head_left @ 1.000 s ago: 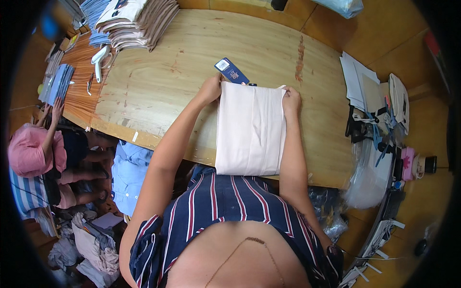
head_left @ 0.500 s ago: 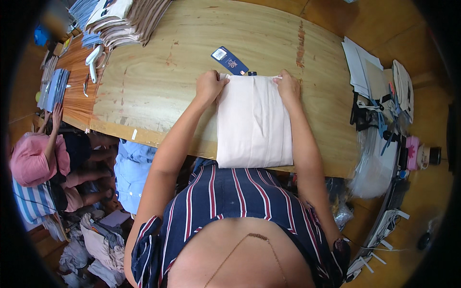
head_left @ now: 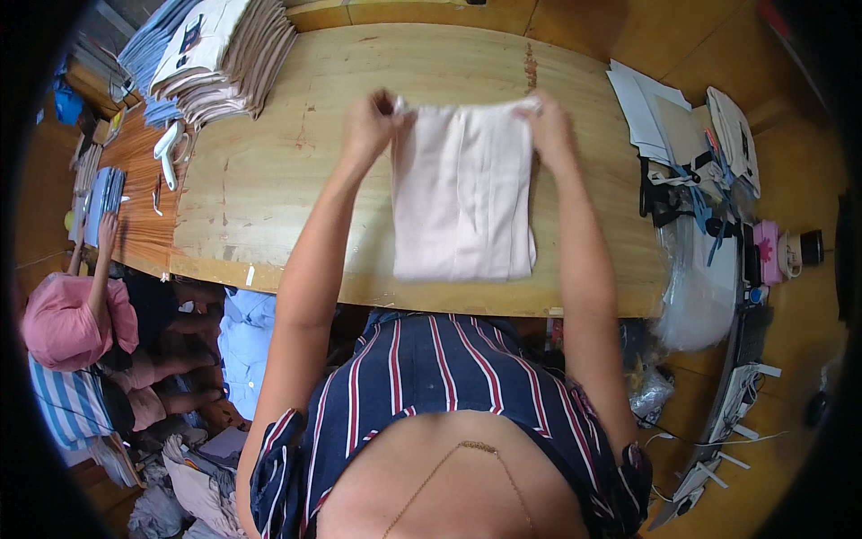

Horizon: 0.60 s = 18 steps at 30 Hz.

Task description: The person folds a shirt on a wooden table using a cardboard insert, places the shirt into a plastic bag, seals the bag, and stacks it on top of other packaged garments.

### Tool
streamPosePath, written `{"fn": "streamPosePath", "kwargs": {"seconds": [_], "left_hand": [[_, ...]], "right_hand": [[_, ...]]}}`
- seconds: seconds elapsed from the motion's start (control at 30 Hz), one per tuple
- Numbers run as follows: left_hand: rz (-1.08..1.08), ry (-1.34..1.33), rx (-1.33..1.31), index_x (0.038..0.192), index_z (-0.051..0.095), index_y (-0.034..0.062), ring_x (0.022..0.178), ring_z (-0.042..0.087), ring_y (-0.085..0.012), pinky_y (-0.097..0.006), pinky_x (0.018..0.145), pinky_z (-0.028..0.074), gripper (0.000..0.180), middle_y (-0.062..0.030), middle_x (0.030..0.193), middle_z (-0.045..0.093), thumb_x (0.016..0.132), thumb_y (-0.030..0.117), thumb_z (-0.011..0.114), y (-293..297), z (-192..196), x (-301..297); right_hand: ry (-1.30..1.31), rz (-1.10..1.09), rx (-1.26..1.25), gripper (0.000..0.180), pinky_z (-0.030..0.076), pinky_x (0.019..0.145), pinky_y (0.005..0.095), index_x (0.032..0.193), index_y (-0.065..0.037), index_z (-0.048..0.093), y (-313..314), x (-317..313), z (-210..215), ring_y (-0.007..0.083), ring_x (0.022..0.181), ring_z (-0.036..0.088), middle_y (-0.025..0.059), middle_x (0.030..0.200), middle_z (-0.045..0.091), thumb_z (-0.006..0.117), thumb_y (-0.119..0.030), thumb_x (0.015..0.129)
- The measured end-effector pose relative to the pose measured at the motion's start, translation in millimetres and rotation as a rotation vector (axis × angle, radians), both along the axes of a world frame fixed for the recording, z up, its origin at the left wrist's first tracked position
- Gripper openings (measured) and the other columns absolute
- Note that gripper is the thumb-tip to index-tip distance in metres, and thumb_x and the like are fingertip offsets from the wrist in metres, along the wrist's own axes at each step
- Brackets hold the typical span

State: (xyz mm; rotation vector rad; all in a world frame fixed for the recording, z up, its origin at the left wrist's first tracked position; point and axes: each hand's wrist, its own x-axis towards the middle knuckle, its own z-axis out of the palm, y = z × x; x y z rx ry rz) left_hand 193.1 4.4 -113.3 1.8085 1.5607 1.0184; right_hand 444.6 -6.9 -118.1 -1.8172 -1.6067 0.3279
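Note:
A folded pale pink garment (head_left: pixel 462 202) is held by its two far corners, with its near edge close to the front edge of the wooden table (head_left: pixel 260 198). My left hand (head_left: pixel 370 126) pinches the far left corner. At the far right corner, the fingers of my right hand (head_left: pixel 549 130) are closed on the cloth. Both hands and the garment's far edge are slightly blurred. The garment's underside is hidden.
A tall stack of folded pink garments (head_left: pixel 242 67) stands far left, near a white handheld device (head_left: pixel 168 153). A person in pink (head_left: pixel 81 319) works at the left. Paper sheets (head_left: pixel 642 112) and clear plastic bags (head_left: pixel 696 292) lie along the right edge.
My hands and the garment have moved away from me and slightly left, leaving bare table before the near edge. The blue tag beyond the garment is out of sight.

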Motion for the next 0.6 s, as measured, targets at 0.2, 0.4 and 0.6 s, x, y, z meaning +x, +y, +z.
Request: {"fn": "streamPosePath", "kwargs": {"seconds": [0.2, 0.4, 0.6], "left_hand": [[-0.228, -0.356, 0.38, 0.089, 0.055, 0.0023, 0.078, 0.057, -0.0155, -0.028, 0.067, 0.048, 0.026, -0.0062, 0.08, 0.058, 0.065, -0.003, 0.064, -27, 96, -1], [-0.623, 0.475, 0.57, 0.076, 0.053, 0.0046, 0.07, 0.052, -0.0245, -0.032, 0.062, 0.044, 0.013, -0.0099, 0.072, 0.05, 0.063, 0.007, 0.052, -106, -11, -37], [-0.649, 0.178, -0.021, 0.082, 0.054, 0.003, 0.081, 0.052, -0.0255, -0.033, 0.069, 0.042, 0.02, -0.0103, 0.085, 0.053, 0.066, 0.011, 0.063, -162, -43, -47]], "right_hand": [[0.059, 0.24, 0.499, 0.016, 0.045, 0.055, 0.03, 0.087, -0.006, 0.058, -55, 19, 106, 0.0216, 0.067, 0.059, 0.0108, 0.075, 0.061, 0.059, -0.004, 0.071], [-0.389, 0.65, 0.591, 0.019, 0.048, 0.072, 0.0357, 0.085, -0.002, 0.059, -154, 31, -25, 0.0272, 0.084, 0.058, 0.012, 0.086, 0.059, 0.051, -0.004, 0.068], [-0.287, 0.647, -0.038, 0.019, 0.043, 0.076, 0.0343, 0.09, -0.003, 0.059, -222, 12, -32, 0.0273, 0.094, 0.053, 0.0147, 0.1, 0.053, 0.054, -0.007, 0.072]]}}
